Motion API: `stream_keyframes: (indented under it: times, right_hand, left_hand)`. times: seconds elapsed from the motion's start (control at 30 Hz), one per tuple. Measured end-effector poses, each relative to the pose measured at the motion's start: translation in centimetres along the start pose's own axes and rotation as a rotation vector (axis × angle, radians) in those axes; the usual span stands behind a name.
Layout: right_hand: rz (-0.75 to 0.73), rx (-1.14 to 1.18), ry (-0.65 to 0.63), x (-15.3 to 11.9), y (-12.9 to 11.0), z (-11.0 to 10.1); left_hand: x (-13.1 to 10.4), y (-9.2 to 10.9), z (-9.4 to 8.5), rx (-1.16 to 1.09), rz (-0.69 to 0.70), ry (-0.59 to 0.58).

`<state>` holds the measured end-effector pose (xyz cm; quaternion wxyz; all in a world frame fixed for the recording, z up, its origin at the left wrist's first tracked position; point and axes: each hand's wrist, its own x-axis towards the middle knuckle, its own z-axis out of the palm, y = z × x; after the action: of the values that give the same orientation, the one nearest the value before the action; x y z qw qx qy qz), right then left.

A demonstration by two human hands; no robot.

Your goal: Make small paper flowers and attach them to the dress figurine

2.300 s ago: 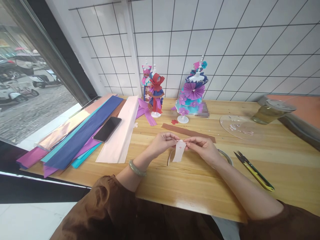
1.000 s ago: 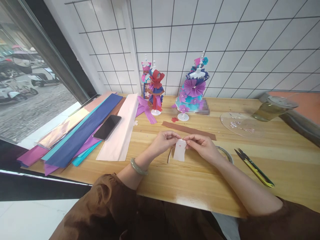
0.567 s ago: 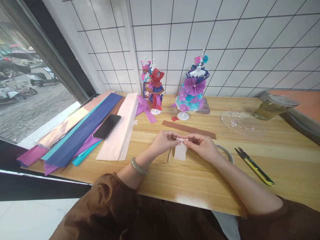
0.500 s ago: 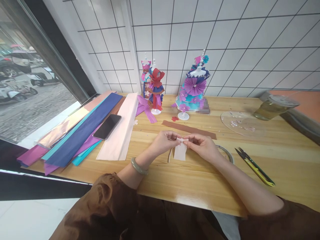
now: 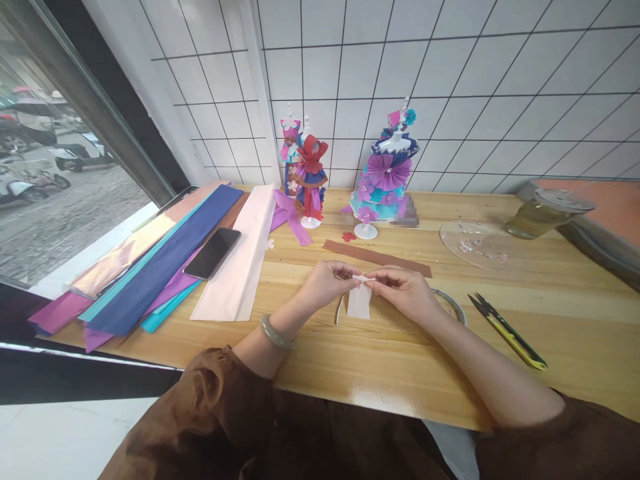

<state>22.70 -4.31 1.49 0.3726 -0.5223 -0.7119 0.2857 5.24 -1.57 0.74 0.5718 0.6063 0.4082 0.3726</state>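
Observation:
My left hand [image 5: 333, 279] and my right hand [image 5: 400, 287] meet over the table, fingertips almost touching. Both pinch the upper edge of a small pale pink paper strip [image 5: 359, 303], which hangs down between them. Its top looks gathered, though my fingers cover part of it. Beside the strip, a thin curved piece [image 5: 340, 310] lies partly behind my left hand. A roll of tape [image 5: 453, 305] shows from behind my right wrist. Just beyond my hands lies a long brown paper strip [image 5: 377, 258].
Folded coloured paper [image 5: 165, 267] and a phone [image 5: 213, 253] lie left. Small dress forms in paper outfits [image 5: 313, 177] [image 5: 387, 173] stand by the tiled wall. Yellow-handled snips [image 5: 507, 331], a clear plate of beads [image 5: 453, 233] and a lidded cup [image 5: 543, 217] are right.
Both hands keep their pinch on the pale pink paper, with hardly any movement. The whole view has shifted very slightly.

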Motion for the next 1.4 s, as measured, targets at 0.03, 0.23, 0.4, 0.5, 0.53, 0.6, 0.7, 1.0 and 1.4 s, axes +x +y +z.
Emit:
stream_keyframes:
  times: [0.03, 0.23, 0.4, 0.5, 0.53, 0.6, 0.7, 1.0, 1.4]
  right_hand:
    - [0.001, 0.002, 0.001, 0.0, 0.0, 0.0]
    - [-0.027, 0.006, -0.008, 0.0, -0.1, -0.1]
    - [-0.057, -0.02, -0.039, 0.1, -0.3, -0.3]
    - [-0.057, -0.018, -0.062, 0.0, -0.5, -0.3]
    - [-0.057, -0.017, -0.069, 0.0, -0.5, -0.3]
    - [-0.063, -0.02, -0.074, 0.0, -0.5, -0.3]
    - [-0.077, -0.028, -0.079, 0.0, -0.5, -0.3]
    - [-0.002, 0.015, -0.059, -0.2, -0.3, 0.2]
    - [0.003, 0.056, -0.112, -0.1, 0.1, 0.0]
  left_hand:
    - [0.0, 0.0, 0.0, 0.013, 0.006, 0.002]
    - [0.2, -0.4, -0.3, 0.093, 0.051, 0.001]
    - [0.3, -0.9, -0.5, 0.126, 0.115, -0.021]
    - [0.3, -1.0, -0.5, 0.101, 0.109, -0.041]
    - [0.3, -1.0, -0.5, 0.081, 0.099, -0.051]
    - [0.3, -0.9, -0.4, 0.029, 0.073, -0.066]
    - [0.4, -0.9, -0.3, -0.02, 0.056, -0.071]
    - [0.3, -1.0, -0.3, 0.045, 0.095, -0.082]
    - [0.3, -1.1, -0.3, 0.056, 0.109, -0.073]
